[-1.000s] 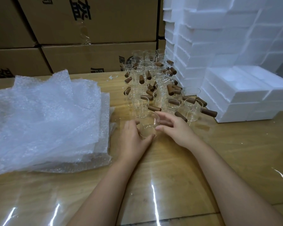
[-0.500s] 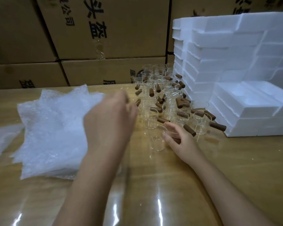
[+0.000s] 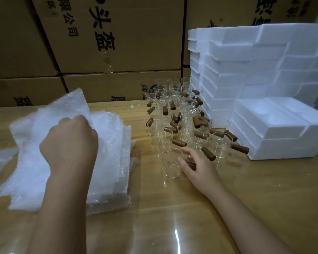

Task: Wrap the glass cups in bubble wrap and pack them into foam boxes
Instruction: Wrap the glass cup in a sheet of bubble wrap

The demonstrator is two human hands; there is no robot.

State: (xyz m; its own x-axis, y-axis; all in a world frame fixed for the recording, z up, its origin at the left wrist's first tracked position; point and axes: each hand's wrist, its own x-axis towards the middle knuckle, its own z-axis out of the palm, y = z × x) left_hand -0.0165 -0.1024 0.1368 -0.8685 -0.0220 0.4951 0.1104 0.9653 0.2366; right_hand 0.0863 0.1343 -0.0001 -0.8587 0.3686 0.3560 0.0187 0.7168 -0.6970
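Observation:
A clear glass cup (image 3: pixel 171 165) with a brown wooden handle stands on the wooden table nearest me. My right hand (image 3: pixel 195 162) holds it by the handle, fingers curled round the wood. Behind it crowd several more glass cups (image 3: pixel 174 114) with the same handles. On the left lies a stack of bubble wrap sheets (image 3: pixel 106 154). My left hand (image 3: pixel 70 145) grips the top sheet (image 3: pixel 72 105) in a fist and lifts its far edge off the pile. Open foam boxes (image 3: pixel 268 125) are stacked at the right.
A tall pile of white foam boxes (image 3: pixel 246 59) stands behind the cups at the right. Brown cardboard cartons (image 3: pixel 117 43) form a wall along the table's far edge. The glossy table (image 3: pixel 191 217) stretches bare in front of me.
My left hand left the cup, crossed to the bubble wrap stack and took hold of the top sheet. My right hand stayed at the cup's handle.

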